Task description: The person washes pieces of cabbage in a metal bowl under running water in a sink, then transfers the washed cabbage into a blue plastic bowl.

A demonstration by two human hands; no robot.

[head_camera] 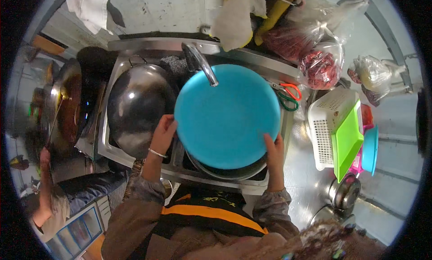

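Note:
A large round blue plastic basin (227, 116) lies between my hands, over the right bowl of a steel double sink. My left hand (165, 135) grips its left rim, fingers partly hidden at the edge. On the lower right rim is my right hand (275, 150), its thumb on the near side. The chrome faucet (204, 66) reaches over the basin's far part. Beneath the basin shows the edge of a dark metal pan (233, 174). A dark wok (140, 106) with a loop handle rests over the left sink bowl, beside my left hand.
Scissors with red and green handles (288, 96) lie right of the basin. Clear plastic bags of red food (320, 69) are behind them. A white perforated basket (320, 125) and a green tray (347, 141) stand at right. A co-worker's arm (45, 185) is at the left.

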